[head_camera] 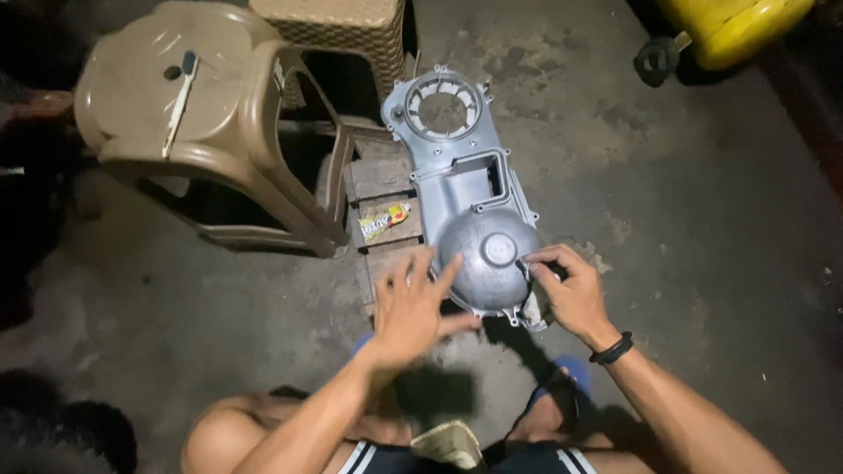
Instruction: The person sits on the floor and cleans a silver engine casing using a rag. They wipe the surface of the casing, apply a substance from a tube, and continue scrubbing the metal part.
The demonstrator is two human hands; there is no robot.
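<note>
A grey metal engine cover (470, 189) lies on a low wooden pallet (379, 180), with a round opening at its far end and a domed part near me. My left hand (411, 307) rests with fingers spread against the dome's left edge. My right hand (569, 290) pinches a small dark item at the dome's right rim, and a pale rag (533, 309) shows under that hand. A black band sits on my right wrist.
A tan plastic stool (202, 114) with a thin tool on its seat stands at the left, next to a woven brown stool (342, 26). A small yellow wrapper (385, 219) lies on the pallet. A yellow container (729, 26) is at the top right. Concrete floor all around.
</note>
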